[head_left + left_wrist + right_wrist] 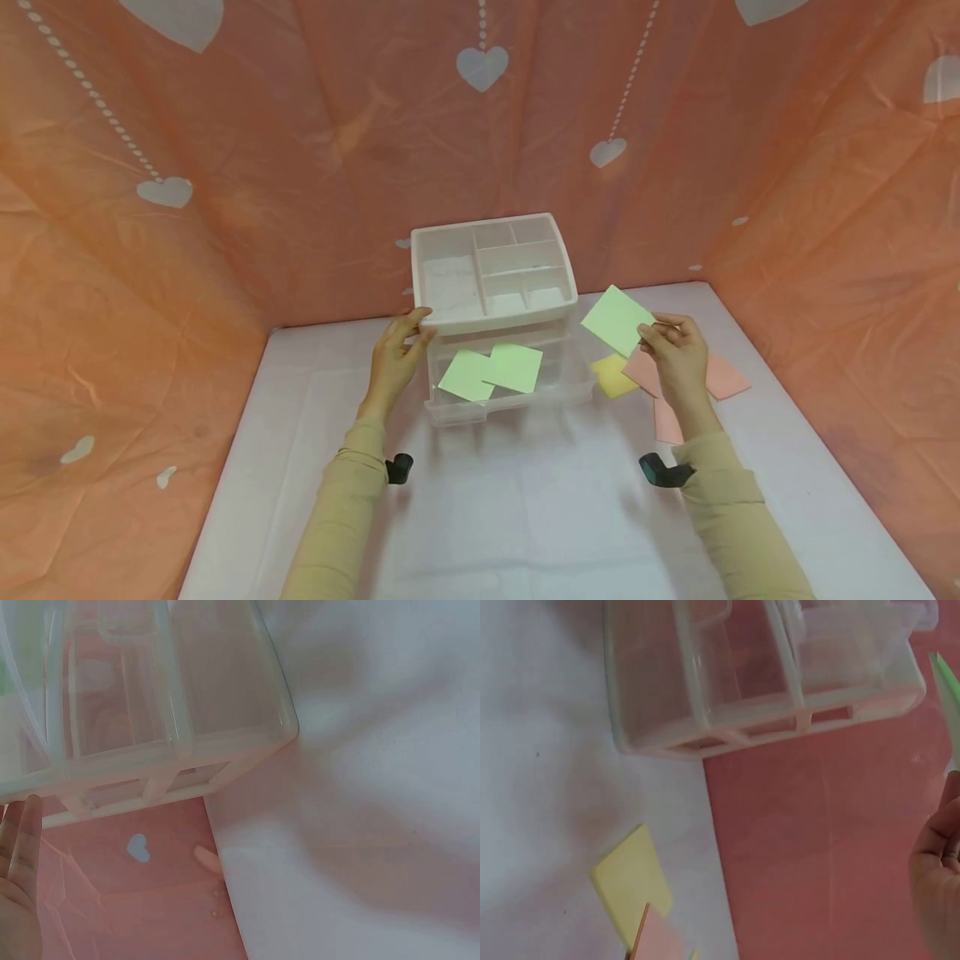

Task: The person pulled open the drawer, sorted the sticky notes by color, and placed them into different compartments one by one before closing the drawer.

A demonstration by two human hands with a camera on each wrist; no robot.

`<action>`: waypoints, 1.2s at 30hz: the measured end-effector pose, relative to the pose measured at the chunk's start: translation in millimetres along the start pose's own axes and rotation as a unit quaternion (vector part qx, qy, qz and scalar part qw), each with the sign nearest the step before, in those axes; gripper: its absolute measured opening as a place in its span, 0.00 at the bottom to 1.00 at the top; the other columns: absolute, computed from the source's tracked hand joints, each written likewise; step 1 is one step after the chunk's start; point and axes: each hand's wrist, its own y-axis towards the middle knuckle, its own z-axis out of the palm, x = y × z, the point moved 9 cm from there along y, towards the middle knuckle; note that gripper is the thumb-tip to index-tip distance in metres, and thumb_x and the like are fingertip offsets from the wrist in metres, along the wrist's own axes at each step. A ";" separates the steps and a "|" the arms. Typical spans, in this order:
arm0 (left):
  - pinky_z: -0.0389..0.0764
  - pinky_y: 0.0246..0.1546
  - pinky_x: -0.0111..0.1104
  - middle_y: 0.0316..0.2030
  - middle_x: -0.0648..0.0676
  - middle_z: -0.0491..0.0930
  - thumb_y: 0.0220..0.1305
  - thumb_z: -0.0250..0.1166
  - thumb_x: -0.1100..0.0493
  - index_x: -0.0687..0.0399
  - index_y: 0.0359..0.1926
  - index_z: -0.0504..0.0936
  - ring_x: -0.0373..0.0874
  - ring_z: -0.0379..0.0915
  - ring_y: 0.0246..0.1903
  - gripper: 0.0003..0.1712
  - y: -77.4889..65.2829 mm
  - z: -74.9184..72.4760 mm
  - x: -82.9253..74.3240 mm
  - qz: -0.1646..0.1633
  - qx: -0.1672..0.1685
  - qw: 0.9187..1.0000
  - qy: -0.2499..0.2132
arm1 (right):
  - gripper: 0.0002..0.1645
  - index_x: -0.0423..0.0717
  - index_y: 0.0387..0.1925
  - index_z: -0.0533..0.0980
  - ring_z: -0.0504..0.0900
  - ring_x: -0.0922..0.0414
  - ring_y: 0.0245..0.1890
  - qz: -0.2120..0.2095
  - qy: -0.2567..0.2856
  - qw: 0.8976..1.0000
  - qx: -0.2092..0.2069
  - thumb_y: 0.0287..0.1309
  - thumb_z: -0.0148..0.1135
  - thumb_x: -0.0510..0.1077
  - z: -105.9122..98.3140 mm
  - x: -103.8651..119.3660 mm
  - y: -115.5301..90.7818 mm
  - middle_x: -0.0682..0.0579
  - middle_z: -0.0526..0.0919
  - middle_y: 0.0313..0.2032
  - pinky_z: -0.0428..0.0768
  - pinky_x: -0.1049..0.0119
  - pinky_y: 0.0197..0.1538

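A white plastic drawer organizer point(495, 321) stands at the back of the table, its top tray divided into compartments. My left hand point(393, 358) holds its front left corner, thumb in front and fingers at the rim; in the left wrist view the fingers point(25, 840) reach its edge. A clear drawer point(540, 402) is pulled out, with two overlapping light green sticky note pads point(514, 367) in it. My right hand point(678, 354) pinches another green sticky note pad point(617, 320) by a corner, raised to the right of the organizer.
Beneath and around my right hand lie a yellow sticky note pad point(613, 377) and several pink pads point(726, 377) on the white tablecloth point(517, 517). An orange cloth point(337, 167) with white hearts hangs behind the organizer and along both sides.
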 end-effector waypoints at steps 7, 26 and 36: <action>0.85 0.37 0.42 0.46 0.58 0.78 0.62 0.60 0.53 0.43 0.55 0.75 0.53 0.78 0.45 0.19 0.5 0.4 1.8 -0.003 -0.003 1.000 0.000 | 0.13 0.46 0.37 0.76 0.78 0.64 0.26 -0.014 -0.039 0.997 0.069 0.53 0.61 0.28 28.9 1.1 -7.9 0.55 0.81 0.26 0.80 0.76 0.31; 0.85 0.36 0.43 0.45 0.58 0.77 0.64 0.60 0.53 0.43 0.56 0.74 0.53 0.77 0.45 0.19 0.1 0.6 1.7 -0.002 -0.001 1.000 -0.002 | 0.20 0.31 0.46 0.72 0.79 0.70 0.25 -0.044 -0.272 0.950 0.149 0.55 0.64 0.39 75.3 -10.2 -19.6 0.66 0.78 0.27 0.76 0.77 0.29; 0.84 0.35 0.42 0.46 0.59 0.78 0.63 0.60 0.55 0.45 0.55 0.75 0.53 0.77 0.45 0.19 0.3 -0.1 0.4 0.001 -0.011 1.000 -0.005 | 0.16 0.36 0.45 0.75 0.80 0.68 0.26 -0.052 -0.316 0.932 0.169 0.54 0.65 0.38 91.8 -15.5 -24.8 0.51 0.82 0.30 0.81 0.76 0.35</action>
